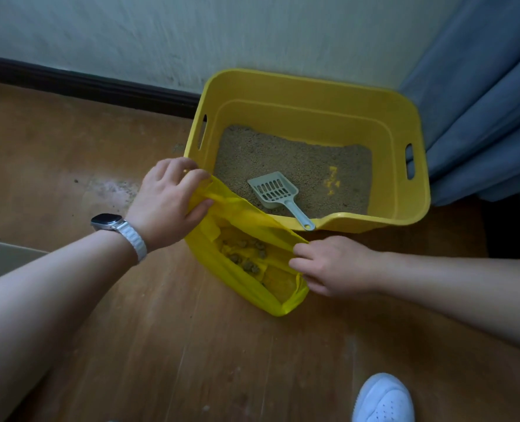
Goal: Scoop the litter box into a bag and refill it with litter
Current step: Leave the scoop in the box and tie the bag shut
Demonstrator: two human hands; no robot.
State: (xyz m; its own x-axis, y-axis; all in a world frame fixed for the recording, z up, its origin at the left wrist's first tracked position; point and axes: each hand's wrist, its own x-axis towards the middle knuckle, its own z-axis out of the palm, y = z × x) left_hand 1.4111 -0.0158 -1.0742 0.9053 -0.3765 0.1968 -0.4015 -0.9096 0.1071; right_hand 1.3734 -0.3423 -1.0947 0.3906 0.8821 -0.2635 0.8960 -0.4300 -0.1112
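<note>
Litter box (313, 86), one scoop (275, 190), one bag (222, 266), two hands (167, 202).

no readable text, label, brand, number or sign anywhere in view. dark face of silver wristwatch with white band (108, 221) blank. yellow plastic litter box (410, 190), yellow plastic bag (219, 269), pale grey-green slotted plastic scoop (275, 190), white perforated shoe (383, 399) all unmarked. yellow patches among litter: bare box bottom, not writing.
</note>
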